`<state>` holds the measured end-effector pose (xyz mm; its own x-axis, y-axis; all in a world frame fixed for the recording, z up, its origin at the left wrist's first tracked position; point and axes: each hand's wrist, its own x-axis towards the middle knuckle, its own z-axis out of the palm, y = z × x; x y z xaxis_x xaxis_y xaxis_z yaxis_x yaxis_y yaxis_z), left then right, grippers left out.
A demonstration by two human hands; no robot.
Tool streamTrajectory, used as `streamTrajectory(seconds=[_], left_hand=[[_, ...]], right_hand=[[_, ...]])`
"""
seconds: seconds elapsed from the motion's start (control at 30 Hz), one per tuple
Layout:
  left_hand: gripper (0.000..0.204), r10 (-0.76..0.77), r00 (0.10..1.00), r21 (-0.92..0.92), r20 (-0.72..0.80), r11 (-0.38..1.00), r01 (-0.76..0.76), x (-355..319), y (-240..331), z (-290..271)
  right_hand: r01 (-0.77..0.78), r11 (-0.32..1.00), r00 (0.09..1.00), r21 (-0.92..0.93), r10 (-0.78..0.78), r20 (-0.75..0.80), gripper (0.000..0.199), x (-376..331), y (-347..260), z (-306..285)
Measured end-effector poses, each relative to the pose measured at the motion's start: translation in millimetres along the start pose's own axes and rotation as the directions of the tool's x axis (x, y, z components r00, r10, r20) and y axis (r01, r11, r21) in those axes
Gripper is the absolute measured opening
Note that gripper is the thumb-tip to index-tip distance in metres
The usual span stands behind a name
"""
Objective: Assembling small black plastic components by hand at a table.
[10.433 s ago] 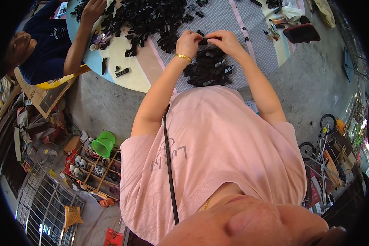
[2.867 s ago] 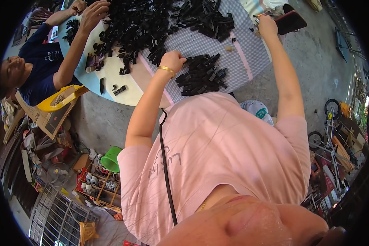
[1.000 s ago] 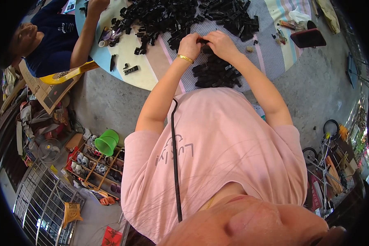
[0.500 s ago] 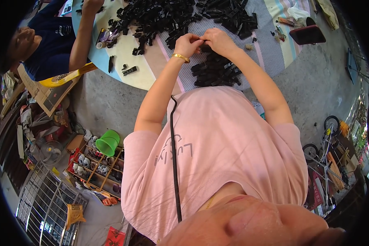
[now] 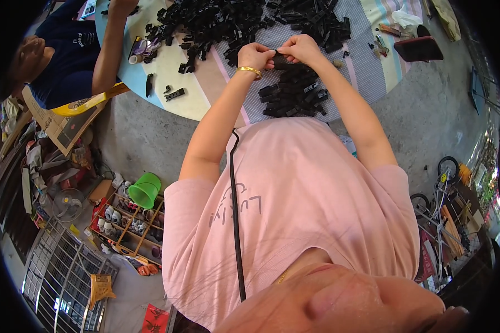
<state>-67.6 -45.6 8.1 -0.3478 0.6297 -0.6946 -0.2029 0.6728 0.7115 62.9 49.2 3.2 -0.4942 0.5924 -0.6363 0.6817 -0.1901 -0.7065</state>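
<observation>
Looking black, the held piece (image 5: pixel 281 59) is partly hidden.

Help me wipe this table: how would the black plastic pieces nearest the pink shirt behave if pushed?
The black, elongated plastic pieces would probably slide apart, being loosely overlapped. Each looks stiff, its edges straight, and angular shapes should resist rolling.

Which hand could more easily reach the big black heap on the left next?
Probably the left hand: it is nearer that black heap, while the right hand lies farther over. Both seem to hold one black piece, though.
</observation>
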Motion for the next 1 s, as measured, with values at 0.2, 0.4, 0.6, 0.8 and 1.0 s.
streamTrajectory(seconds=[0.2, 0.4, 0.6, 0.8, 1.0], left_hand=[[0.018, 0.028, 0.999, 0.05, 0.04, 0.998, -0.03, 7.9, -1.2, -2.9], [0.022, 0.46, 0.884, 0.347, -0.079, 0.844, -0.408, -38.1, -12.0, -2.5], [0.014, 0.609, 0.691, 0.385, -0.389, 0.789, -0.478, -50.9, -36.8, -60.1], [0.017, 0.606, 0.763, 0.574, -0.226, 0.716, -0.398, -59.7, -41.2, -62.0], [0.016, 0.65, 0.717, 0.713, -0.25, 0.625, -0.319, -42.6, -46.5, -44.2]], right_hand=[[0.044, 0.996, 0.999, -0.074, -0.044, 0.003, 0.019, -8.4, -10.1, -2.0], [0.394, 0.878, 0.902, -0.273, -0.426, -0.068, 0.019, -22.8, 19.3, 0.9], [0.492, 0.816, 0.856, -0.303, -0.516, 0.002, 0.024, -52.6, 15.4, -18.6], [0.195, 0.653, 0.691, -0.732, -0.621, -0.369, 0.018, -53.0, 50.1, -64.4], [0.13, 0.565, 0.769, -0.815, -0.576, -0.277, 0.017, -58.2, 48.4, -67.3]])
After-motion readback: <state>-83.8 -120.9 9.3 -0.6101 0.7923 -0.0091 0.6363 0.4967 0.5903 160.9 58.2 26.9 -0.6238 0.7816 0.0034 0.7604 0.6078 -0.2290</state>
